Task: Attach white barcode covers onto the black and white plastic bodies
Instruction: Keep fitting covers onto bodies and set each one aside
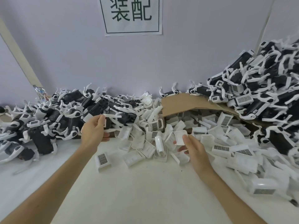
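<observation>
White cover [179,137] between right hand [196,151] fingers [186,137]

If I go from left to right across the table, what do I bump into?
First the left pile of bodies → left hand gripping a body → right hand pinching a white cover → right pile of bodies.

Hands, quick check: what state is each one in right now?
Left hand: grips a black and white plastic body at the pile's edge.
Right hand: pinches a white cover over the heap.
</observation>
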The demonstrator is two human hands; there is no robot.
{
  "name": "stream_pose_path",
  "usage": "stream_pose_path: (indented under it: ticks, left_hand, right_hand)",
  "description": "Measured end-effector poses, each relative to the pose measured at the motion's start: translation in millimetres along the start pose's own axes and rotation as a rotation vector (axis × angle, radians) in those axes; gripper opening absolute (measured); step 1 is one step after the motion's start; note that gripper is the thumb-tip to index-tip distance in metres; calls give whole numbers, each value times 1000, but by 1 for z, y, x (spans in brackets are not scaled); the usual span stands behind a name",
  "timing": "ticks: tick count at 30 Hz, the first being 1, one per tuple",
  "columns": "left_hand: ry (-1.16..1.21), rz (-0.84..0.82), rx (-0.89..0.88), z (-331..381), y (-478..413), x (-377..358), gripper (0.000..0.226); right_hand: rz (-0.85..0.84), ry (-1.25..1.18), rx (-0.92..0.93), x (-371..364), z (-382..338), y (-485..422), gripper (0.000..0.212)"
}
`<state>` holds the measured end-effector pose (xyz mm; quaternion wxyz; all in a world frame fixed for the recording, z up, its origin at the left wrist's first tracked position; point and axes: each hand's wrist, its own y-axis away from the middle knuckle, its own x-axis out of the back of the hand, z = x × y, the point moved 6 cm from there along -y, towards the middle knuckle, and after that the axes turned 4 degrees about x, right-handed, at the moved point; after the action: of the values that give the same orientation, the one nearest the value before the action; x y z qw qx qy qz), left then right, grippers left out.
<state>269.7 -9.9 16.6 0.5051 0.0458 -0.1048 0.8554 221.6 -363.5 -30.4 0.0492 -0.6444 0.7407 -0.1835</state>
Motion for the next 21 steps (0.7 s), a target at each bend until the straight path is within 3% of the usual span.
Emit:
stream_pose_path:
  ticks: [8, 11, 13, 17, 19, 21]
  left_hand:
    - [64, -24, 120, 17, -5, 11, 27]
    - [97, -63, 155, 30, -4, 22, 22]
    - [70, -91, 157, 42, 1, 27, 31]
    - [-140, -103, 48, 72, 11, 39, 45]
    - [-178, -127, 22, 83, 16, 46, 35]
    - [-195, -139, 2, 87, 22, 53, 23]
  right_hand:
    - [0, -211, -12, 1, -8, -1, 42]
    - [-8, -354, -78, 1, -8, -3, 62]
    - [-25, -379, -113, 1, -6, -3, 71]
    - [-52, -253, -104, 0, -2, -1, 57]
    - [-46, -146, -80, 0, -3, 0, 43]
    - [-38, -102, -51, -1, -5, 1, 45]
